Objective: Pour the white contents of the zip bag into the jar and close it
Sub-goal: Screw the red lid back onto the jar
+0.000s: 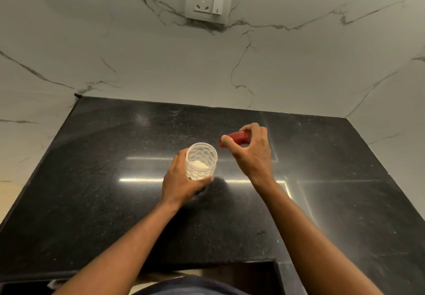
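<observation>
The left hand (181, 181) wrapped curled fingers round the open jar (201, 161). Just right of the jar, the right hand (251, 149) pinched the red lid (234, 139) by its fingertips.

The left hand (181, 184) wraps the lower wall of the jar (201, 160), hiding its base, so whether it stands on the countertop (110, 179) cannot be told. Fingers of the right hand (251, 154) cover much of the red lid (235, 138), and both forearms (128, 244) run off the bottom edge.
</observation>
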### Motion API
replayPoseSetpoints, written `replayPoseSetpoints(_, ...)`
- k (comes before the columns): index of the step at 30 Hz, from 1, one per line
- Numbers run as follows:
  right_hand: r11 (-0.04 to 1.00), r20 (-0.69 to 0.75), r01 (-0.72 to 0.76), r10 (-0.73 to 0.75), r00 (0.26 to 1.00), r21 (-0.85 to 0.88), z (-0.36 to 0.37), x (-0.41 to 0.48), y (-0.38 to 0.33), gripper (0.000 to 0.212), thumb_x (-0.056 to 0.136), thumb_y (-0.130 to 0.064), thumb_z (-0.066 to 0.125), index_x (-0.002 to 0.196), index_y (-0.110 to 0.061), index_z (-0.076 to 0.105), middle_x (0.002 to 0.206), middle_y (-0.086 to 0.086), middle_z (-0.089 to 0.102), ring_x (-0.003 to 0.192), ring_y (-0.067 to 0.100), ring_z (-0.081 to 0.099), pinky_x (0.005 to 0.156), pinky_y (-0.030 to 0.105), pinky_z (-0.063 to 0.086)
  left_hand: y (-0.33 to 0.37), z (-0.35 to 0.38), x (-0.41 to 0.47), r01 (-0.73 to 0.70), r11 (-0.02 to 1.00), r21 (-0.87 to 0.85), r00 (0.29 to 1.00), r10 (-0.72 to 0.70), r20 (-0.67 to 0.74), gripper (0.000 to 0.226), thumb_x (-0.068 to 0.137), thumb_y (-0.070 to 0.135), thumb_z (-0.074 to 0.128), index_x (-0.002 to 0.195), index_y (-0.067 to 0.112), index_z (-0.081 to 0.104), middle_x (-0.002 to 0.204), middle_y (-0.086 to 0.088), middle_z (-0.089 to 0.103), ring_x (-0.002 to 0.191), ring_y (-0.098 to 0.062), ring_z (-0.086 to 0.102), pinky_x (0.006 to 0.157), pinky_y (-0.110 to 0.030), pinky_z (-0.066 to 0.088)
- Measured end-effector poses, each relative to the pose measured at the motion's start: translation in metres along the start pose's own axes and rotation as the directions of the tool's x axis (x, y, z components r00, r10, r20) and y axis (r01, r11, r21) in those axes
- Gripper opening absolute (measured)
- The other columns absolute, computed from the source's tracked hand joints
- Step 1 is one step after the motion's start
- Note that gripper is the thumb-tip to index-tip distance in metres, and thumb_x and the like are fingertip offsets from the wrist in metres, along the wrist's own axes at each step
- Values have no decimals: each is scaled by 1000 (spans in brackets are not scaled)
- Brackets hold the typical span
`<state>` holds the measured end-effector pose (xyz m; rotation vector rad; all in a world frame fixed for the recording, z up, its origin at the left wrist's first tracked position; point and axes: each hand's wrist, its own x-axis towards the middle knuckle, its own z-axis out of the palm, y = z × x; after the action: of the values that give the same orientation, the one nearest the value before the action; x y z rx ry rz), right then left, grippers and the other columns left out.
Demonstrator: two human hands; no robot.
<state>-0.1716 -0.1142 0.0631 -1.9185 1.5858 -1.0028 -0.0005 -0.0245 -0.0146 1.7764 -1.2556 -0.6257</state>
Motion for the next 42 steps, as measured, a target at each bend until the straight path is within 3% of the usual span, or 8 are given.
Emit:
replayPoseSetpoints(3, 990, 96, 28, -42, 995, 135, 3, -9, -12, 40, 76, -53, 83, 88, -21, 61, 118, -4, 54, 102, 7, 59, 72, 17, 49, -2, -1, 1, -4, 1000, 5, 1000, 4, 6, 95, 65, 47, 95, 144, 28, 45, 134, 1, 63, 117, -21, 65, 94, -48, 59)
replayPoseSetpoints(6, 982, 250, 185, -191, 949, 48, 14, -23, -18, 38, 77, -46, 84, 77, -15, 61, 130, 0, 61, 112, 8, 58, 86, 28, 55, -2, -2, 1, -7, 1000, 10, 1000, 7, 19, 96, 65, 50, 93, 144, 29, 44, 131, 2, 62, 111, -21, 66, 89, -47, 60)
replayPoseSetpoints(15, 882, 615, 387, -152, 774, -269, 21, 0, -43, 81, 82, -56, 77, 153, -32, 45, 136, 2, 57, 116, 21, 59, 88, 33, 52, -9, -2, 3, 10, 1000, 4, 999, -10, 32, 92, 58, 67, 86, 133, 39, 42, 123, 8, 61, 103, -15, 64, 84, -40, 60)
replayPoseSetpoints(21, 782, 706, 458, -33, 707, -423, 28, 19, -65, 83, 77, -61, 78, 151, -38, 48, 127, 1, 49, 102, 17, 49, 77, 31, 45, -13, -1, 8, 17, 1000, -4, 998, -17, 56, 91, 53, 74, 82, 128, 46, 39, 119, 16, 58, 100, -11, 62, 77, -30, 52)
replayPoseSetpoints(31, 710, 861, 634, -76, 502, -307, 30, 33, -78, 81, 74, -27, 92, 146, -35, 56, 133, -1, 49, 117, 21, 51, 80, 28, 46, -18, 0, 10, 18, 1000, -14, 997, -17, 78, 113, 49, 78, 79, 145, 45, 29, 142, 5, 59, 114, -6, 49, 92, -30, 43)
replayPoseSetpoints(34, 690, 844, 641, -80, 531, -338, 33, 38, -78, 77, 73, -41, 92, 142, -34, 59, 121, -7, 50, 107, 16, 49, 70, 24, 41, -17, 0, 11, 12, 1000, -7, 997, -12, 79, 107, 50, 77, 80, 141, 45, 33, 137, 7, 60, 113, -8, 55, 90, -30, 46)
replayPoseSetpoints(38, 673, 688, 511, -4, 726, -535, 39, 35, -75, 67, 83, -80, 62, 105, -17, 66, 79, -1, 62, 74, 20, 64, 52, 23, 40, -17, -1, 11, -10, 1000, -25, 997, 11, 72, 97, 50, 73, 83, 131, 46, 38, 129, 11, 62, 107, -10, 60, 83, -32, 51)
replayPoseSetpoints(42, 444, 564, 512, -17, 826, -735, 41, 31, -75, 78, 99, -77, 29, 88, -11, 69, 62, 2, 53, 57, 17, 55, 55, 30, 43, -20, 0, 12, -9, 1000, -19, 997, 10, 74, 100, 52, 72, 86, 135, 45, 38, 130, 11, 61, 111, -13, 63, 89, -37, 56)
